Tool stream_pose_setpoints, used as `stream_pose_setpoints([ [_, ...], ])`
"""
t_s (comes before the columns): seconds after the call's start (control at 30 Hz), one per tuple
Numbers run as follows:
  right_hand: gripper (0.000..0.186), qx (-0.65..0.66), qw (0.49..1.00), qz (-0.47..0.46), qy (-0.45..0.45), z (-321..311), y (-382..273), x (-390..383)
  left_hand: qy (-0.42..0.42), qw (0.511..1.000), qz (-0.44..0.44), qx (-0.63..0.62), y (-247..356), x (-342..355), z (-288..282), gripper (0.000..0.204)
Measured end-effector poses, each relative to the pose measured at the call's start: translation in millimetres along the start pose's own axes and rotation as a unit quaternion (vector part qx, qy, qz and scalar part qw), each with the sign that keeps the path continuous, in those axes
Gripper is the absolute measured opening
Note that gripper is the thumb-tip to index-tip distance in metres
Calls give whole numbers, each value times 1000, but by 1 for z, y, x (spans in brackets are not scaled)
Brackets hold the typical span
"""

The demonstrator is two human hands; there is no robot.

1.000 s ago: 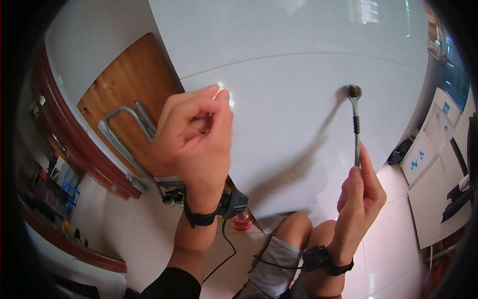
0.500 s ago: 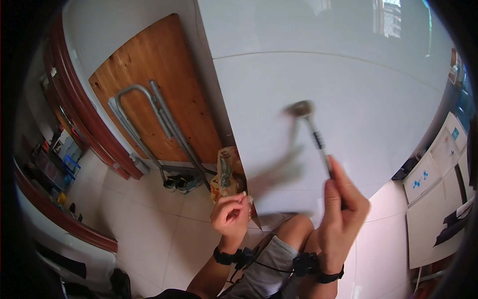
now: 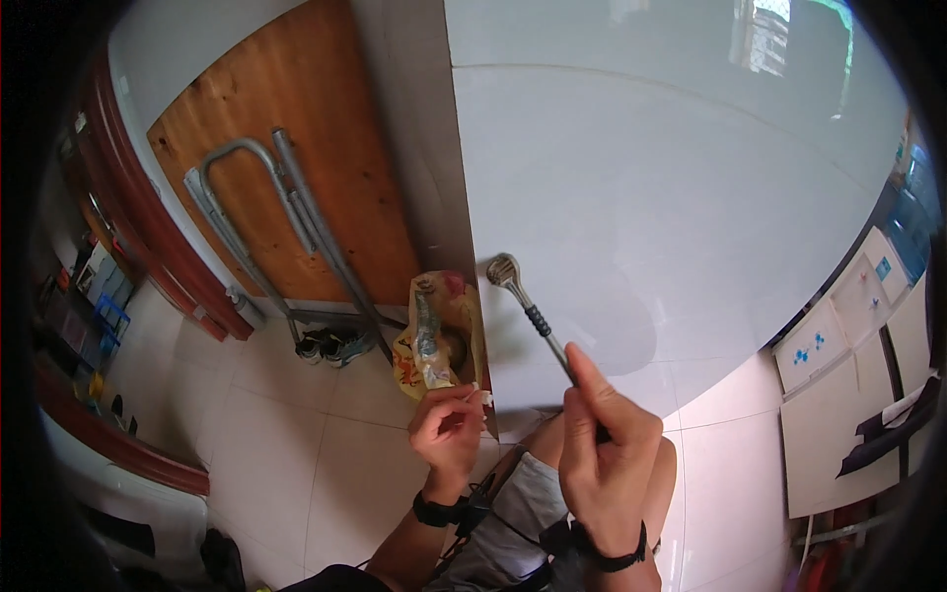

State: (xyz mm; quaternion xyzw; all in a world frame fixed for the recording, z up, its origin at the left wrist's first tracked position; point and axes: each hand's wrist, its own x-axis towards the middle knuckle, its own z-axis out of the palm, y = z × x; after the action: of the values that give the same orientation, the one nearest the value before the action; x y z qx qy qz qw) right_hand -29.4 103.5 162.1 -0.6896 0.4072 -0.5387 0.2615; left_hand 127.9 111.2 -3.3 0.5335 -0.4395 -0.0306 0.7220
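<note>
My right hand [image 3: 610,444] grips the dark handle of a thin metal tool [image 3: 538,318] with a ribbed oval head and a black coiled section on its shaft. The tool slants up and left. Its head is in front of the left edge of the glossy white wall panel [image 3: 671,197]; I cannot tell whether it touches. Left of it, my left hand [image 3: 449,429] is curled, with a small white piece [image 3: 483,393] between the fingertips. What that piece is cannot be made out. Both wrists wear black bands with a cable.
Behind my left hand stands a yellow patterned bag [image 3: 434,331]. A folding table [image 3: 296,168] with grey metal legs leans on the wall, shoes [image 3: 335,343] beneath it. White drawers [image 3: 838,345] stand on the right. Tiles cover the floor [image 3: 266,434].
My right hand has moved left and slightly down, bringing the tool's head to the panel's left edge. My left hand stays curled on the small white piece. The view has shifted slightly.
</note>
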Motion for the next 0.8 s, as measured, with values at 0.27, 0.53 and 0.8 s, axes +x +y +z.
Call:
stream_pose_setpoints([
  [0.27,41,29,999,-7,-13,18,10,-1,-18,997,-48,-56,-18,-26,-7,18],
  [0.53,35,-52,991,76,95,-14,25,5,-39,995,-60,-70,-17,-39,-2,17],
  [0.8,36,129,948,129,261,-43,35,11,-60,995,-23,-74,8,-36,16,20],
])
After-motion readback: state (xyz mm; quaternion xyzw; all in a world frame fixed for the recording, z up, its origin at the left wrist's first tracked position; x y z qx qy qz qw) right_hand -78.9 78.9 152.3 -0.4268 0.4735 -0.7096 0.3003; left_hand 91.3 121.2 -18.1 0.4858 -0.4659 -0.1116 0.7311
